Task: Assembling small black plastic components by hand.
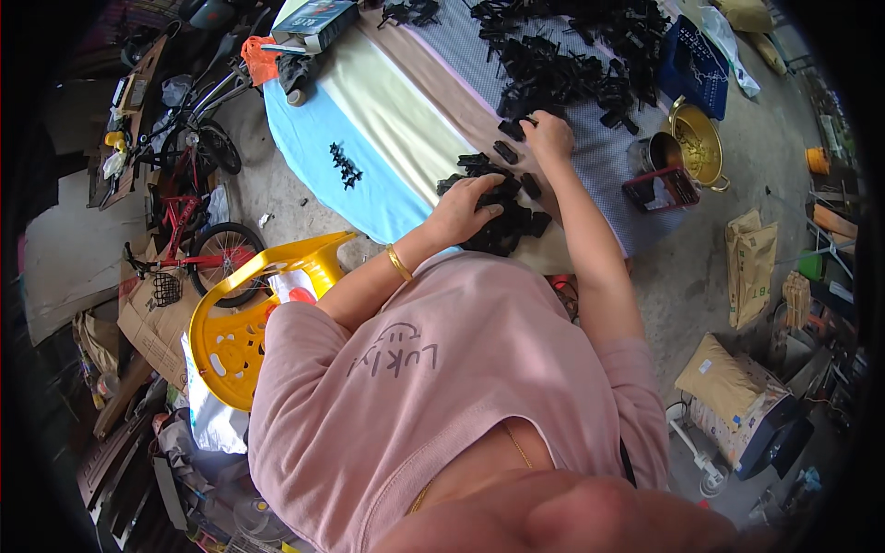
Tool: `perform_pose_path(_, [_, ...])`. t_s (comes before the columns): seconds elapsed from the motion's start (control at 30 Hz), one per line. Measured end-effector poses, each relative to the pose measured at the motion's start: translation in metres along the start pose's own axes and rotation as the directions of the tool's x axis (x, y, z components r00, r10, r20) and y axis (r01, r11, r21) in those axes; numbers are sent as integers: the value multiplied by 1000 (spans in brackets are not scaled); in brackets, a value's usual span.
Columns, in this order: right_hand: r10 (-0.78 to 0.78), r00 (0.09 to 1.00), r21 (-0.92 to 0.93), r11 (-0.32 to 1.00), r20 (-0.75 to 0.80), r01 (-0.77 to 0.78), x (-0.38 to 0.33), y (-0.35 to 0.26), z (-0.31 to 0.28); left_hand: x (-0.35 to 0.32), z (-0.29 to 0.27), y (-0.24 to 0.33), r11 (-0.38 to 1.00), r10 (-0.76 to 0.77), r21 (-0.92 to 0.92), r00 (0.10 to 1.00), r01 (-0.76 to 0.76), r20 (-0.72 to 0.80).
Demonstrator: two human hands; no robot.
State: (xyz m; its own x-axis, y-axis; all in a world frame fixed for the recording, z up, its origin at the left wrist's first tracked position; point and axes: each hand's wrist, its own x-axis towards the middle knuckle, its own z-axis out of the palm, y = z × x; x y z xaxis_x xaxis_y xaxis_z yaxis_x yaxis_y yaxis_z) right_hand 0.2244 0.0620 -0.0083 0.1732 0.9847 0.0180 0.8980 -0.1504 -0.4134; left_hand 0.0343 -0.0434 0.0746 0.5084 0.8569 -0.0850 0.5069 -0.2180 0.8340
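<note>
My left hand (464, 210) lies over a near pile of black plastic pieces (502, 229), its fingers stretched out across them. A gold bangle circles that wrist. Farther out and to the right, my right hand (550, 136) pinches a small black plastic piece (529, 121) beside another dark piece on the cloth. Two loose black pieces, one nearer (530, 186) and one farther (505, 152), sit between the hands. Beyond them spreads a large heap of similar black pieces (562, 64). A small cluster of black parts (346, 168) rests on the cloth's blue stripe.
A striped cloth (396, 111) covers the table. Along its right side are a blue basket (687, 69), a gold two-handled pot (715, 168), a metal cup (658, 152) and a dark red-edged rectangular object (661, 190). A box (318, 20) stands far left; a yellow chair (221, 346) is beside me.
</note>
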Motion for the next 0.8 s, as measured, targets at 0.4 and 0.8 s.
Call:
perform_pose_path(0.4, [32, 941, 737, 613, 338, -285, -53, -25, -62, 36, -22, -3, 789, -186, -606, 980, 103, -77])
perform_pose_path(0.8, [-336, 522, 507, -140, 784, -851, -103, -23, -80, 22, -40, 31, 821, 536, 215, 844, -528, 25])
